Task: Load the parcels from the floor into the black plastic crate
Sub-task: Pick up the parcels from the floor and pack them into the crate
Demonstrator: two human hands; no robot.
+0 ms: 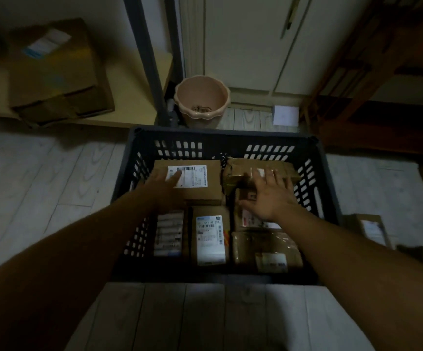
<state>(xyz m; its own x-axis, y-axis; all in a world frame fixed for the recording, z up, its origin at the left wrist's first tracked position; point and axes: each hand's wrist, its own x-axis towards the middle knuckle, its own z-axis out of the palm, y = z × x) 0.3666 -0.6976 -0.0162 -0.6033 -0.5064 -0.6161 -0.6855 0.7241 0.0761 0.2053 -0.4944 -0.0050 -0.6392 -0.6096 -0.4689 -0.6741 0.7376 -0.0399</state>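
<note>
Fingers (175, 176) of left hand (165, 190) and right hand (268, 198) lie spread over boxes (211, 184) in the crate (220, 138); one unloaded parcel (371, 228) sits rightward, nearer the right hand

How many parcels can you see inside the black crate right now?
6 in the black crate: back-left parcel under the left hand, back-right parcel, middle-right parcel under the right hand, front-left parcel, front-middle parcel, front-right parcel. More may be hidden beneath.
</note>
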